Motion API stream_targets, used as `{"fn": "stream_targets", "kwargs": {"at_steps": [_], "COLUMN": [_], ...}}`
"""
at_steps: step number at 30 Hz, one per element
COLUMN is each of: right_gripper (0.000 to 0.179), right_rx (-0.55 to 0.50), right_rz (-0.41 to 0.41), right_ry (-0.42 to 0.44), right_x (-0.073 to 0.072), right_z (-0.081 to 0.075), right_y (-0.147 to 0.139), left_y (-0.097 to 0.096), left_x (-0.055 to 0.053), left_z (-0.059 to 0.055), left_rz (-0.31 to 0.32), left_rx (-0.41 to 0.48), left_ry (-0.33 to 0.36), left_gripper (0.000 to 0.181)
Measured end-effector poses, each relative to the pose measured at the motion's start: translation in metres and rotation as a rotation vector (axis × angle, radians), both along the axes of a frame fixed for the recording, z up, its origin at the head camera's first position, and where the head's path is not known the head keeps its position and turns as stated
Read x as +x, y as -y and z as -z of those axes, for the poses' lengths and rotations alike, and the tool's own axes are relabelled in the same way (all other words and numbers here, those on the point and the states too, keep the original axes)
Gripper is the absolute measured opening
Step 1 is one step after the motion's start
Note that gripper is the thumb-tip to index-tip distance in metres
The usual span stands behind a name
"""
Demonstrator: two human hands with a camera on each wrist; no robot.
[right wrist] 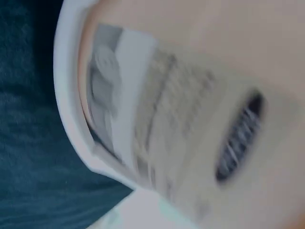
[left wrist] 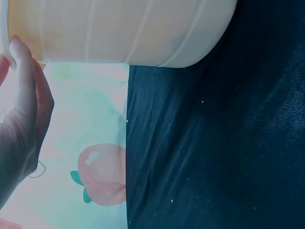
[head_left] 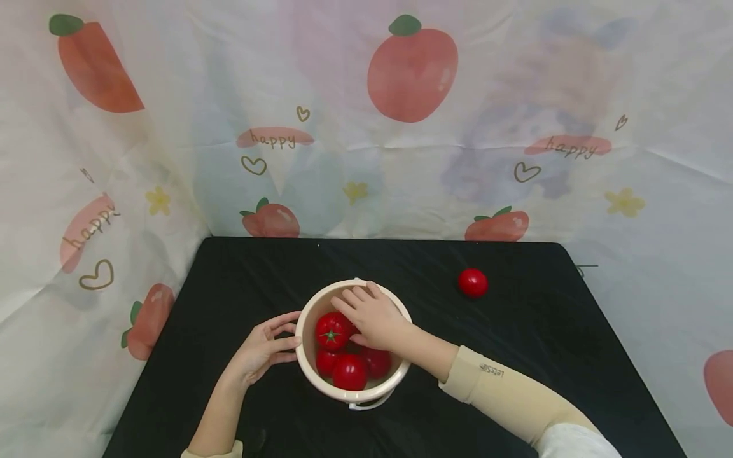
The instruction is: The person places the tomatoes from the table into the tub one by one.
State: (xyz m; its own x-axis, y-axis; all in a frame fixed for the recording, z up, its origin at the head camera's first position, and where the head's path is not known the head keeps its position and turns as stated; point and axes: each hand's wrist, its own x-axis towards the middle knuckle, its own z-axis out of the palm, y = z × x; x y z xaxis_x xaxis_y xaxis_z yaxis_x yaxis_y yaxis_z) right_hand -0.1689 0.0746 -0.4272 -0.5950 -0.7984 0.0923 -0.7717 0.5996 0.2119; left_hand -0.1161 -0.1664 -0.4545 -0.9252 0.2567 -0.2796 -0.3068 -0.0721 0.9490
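A cream bucket (head_left: 306,369) stands on the black table and holds several red tomatoes, one with a green star-shaped stem (head_left: 330,335). My left hand (head_left: 258,350) is at its left side, relaxed fingertips touching the outside just under the rim; the left wrist view shows these fingers (left wrist: 26,81) by the bucket wall (left wrist: 109,33). My right hand (head_left: 375,318) reaches over the right rim into the bucket, fingers extended toward the far inner wall, thumb beside the stemmed tomato. Its palm side is hidden. Blurred printing (right wrist: 181,105) on the bucket fills the right wrist view.
A lone red tomato (head_left: 473,283) lies on the black tablecloth (head_left: 515,331), toward the back right. The bucket's white handle (head_left: 372,404) hangs down at the near side. Printed curtains (head_left: 343,76) border the table at the back and left.
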Motion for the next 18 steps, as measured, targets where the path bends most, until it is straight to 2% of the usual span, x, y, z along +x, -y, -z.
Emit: {"fn": "stream_targets", "kwargs": {"at_steps": [2,5,9,14,18], "right_gripper": [0.075,0.063,0.055,0.057,0.06], "right_rx": [-0.07,-0.159,-0.24,-0.302,-0.324], "right_rz": [0.009,0.04,0.152,0.346,0.495], "right_ry": [-0.013,-0.089,-0.162,-0.137,-0.067], "right_x": [-0.002,-0.009,-0.024,-0.047,-0.062], "right_z": [-0.008,-0.016,-0.02,-0.014,-0.002], "right_y": [-0.01,-0.029,-0.059,-0.1,-0.133], "left_y": [0.0,0.0,0.0,-0.001,-0.001], "left_x": [0.0,0.0,0.001,0.001,0.001], "left_z": [0.0,-0.001,-0.001,-0.001,0.0], "left_rz": [-0.002,-0.001,-0.004,-0.006,0.0], "left_rx": [0.002,0.002,0.001,-0.006,-0.01], "left_ry": [-0.001,-0.005,-0.004,-0.005,-0.011], "left_gripper": [0.059,0.06,0.061,0.06,0.059]}}
